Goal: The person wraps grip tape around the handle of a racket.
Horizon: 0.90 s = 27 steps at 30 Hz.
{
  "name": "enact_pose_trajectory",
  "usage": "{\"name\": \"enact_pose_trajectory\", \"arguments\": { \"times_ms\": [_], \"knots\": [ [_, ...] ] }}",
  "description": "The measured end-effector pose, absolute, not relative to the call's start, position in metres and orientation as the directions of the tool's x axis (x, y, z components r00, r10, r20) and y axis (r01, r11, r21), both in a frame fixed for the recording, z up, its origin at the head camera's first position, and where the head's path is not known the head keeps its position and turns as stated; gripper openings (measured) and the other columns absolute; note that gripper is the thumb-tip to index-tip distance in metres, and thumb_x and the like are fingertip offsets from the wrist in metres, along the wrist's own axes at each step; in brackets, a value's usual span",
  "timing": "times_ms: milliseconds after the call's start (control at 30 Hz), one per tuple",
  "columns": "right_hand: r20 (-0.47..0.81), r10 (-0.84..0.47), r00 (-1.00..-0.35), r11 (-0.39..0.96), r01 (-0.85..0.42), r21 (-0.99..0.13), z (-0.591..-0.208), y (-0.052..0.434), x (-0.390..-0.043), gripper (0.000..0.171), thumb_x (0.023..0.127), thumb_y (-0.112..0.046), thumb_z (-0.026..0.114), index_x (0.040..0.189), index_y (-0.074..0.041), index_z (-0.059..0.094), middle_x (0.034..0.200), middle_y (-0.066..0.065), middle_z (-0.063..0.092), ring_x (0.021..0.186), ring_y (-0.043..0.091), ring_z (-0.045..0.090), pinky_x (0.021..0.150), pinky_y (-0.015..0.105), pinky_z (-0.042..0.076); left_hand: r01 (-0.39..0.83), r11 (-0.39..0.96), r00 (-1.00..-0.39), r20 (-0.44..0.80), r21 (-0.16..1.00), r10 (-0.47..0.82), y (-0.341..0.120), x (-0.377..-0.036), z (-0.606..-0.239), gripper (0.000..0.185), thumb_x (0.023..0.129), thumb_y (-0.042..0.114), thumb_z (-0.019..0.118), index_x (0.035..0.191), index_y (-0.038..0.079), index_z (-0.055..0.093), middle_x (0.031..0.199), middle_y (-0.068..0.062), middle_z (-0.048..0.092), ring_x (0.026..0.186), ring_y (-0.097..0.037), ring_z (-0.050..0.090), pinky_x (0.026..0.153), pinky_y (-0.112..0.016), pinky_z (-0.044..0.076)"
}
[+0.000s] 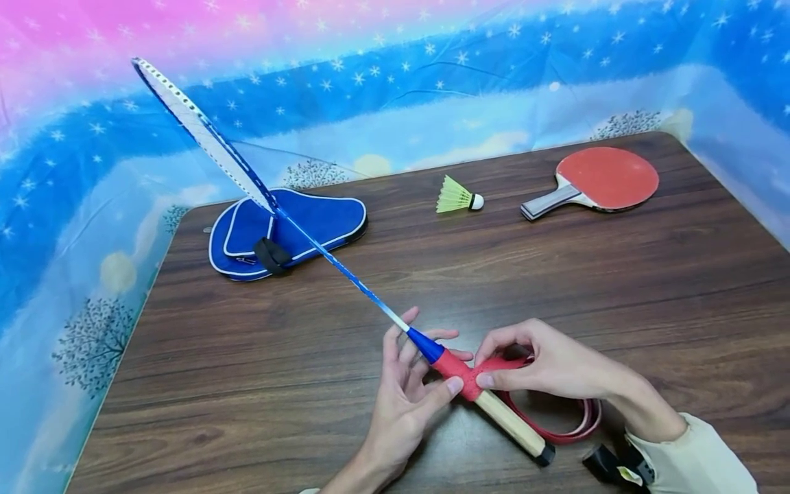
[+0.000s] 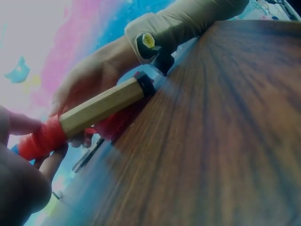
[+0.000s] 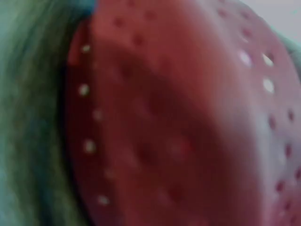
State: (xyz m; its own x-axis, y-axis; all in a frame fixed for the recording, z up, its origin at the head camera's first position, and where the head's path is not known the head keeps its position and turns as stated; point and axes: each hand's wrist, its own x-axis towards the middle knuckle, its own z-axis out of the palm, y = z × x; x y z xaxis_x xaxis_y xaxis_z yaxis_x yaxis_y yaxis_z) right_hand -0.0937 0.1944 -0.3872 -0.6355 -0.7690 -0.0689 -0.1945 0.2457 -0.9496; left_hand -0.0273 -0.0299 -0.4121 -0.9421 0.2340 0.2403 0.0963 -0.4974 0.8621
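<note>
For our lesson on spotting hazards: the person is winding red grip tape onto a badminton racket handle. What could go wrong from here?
1. The loose red tape loops on the table behind the right hand; it might twist or snag.
2. Bare wood on the handle remains; uneven overlap could leave gaps.
3. The racket head juts up, held only by the left hand; it could swing.

Bare wood racket handle (image 1: 509,420); perforated red tape (image 3: 178,122); wood-grain table (image 1: 617,288).

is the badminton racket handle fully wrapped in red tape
No, partly wrapped: red grip tape covers only the upper end; bare wooden handle shows below.
</note>
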Motion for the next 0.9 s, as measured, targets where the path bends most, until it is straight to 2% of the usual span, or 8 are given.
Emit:
{"name": "enact_pose_trajectory", "arguments": {
  "times_ms": [200,367,567,733,900],
  "knots": [
    [-0.092,-0.748,-0.658,0.259,-0.161,-0.952,-0.3882,0.195,-0.0934,0.008,0.092,-0.025,0.072,0.099,-0.022,0.069,0.091,-0.001,0.068,0.084,0.018,0.055,0.069,0.03,0.046,0.113,-0.506,-0.937,0.262,0.855,0.233,-0.0286,-0.0266,-0.4129,0.068,0.089,-0.017,0.057,0.14,0.002,0.017,0.144,-0.029,0.037,0.116,-0.05,0.052,0.086,-0.035,0.054],
    [-0.084,-0.728,-0.68,0.254,-0.155,-0.955,-0.3884,0.1943,-0.0924,0.009,0.09,-0.024,0.074,0.094,-0.019,0.067,0.082,-0.001,0.064,0.075,0.015,0.051,0.061,0.028,0.042,0.062,-0.473,-0.952,0.194,0.879,0.236,-0.0288,-0.026,-0.411,0.071,0.087,-0.015,0.062,0.14,0.003,0.018,0.144,-0.025,0.04,0.112,-0.043,0.054,0.08,-0.029,0.055],
    [-0.08,-0.728,-0.681,0.239,-0.142,-0.961,-0.3894,0.1919,-0.0911,0.012,0.089,-0.024,0.075,0.091,-0.017,0.065,0.075,-0.003,0.057,0.065,0.01,0.046,0.053,0.026,0.038,0.02,-0.44,-0.966,0.131,0.898,0.223,-0.0285,-0.0261,-0.4109,0.071,0.088,-0.012,0.064,0.141,0.003,0.02,0.139,-0.028,0.042,0.112,-0.042,0.056,0.086,-0.032,0.053],
    [-0.065,-0.75,-0.658,0.238,-0.177,-0.955,-0.3875,0.1938,-0.093,0.007,0.091,-0.024,0.072,0.096,-0.021,0.069,0.08,-0.003,0.061,0.069,0.01,0.049,0.055,0.025,0.041,-0.007,-0.418,-0.977,0.082,0.908,0.196,-0.0289,-0.026,-0.4098,0.074,0.087,-0.008,0.067,0.145,0.006,0.024,0.131,-0.036,0.039,0.11,-0.038,0.057,0.09,-0.034,0.051],
    [-0.066,-0.756,-0.651,0.236,-0.177,-0.956,-0.3854,0.1963,-0.0938,0.008,0.093,-0.022,0.07,0.101,-0.023,0.07,0.088,0.0,0.064,0.076,0.014,0.052,0.059,0.027,0.044,-0.03,-0.448,-0.981,0.06,0.894,0.186,-0.0299,-0.0256,-0.4077,0.077,0.087,-0.01,0.067,0.149,0.013,0.029,0.128,-0.035,0.045,0.112,-0.039,0.057,0.088,-0.034,0.053]
  ]
}}
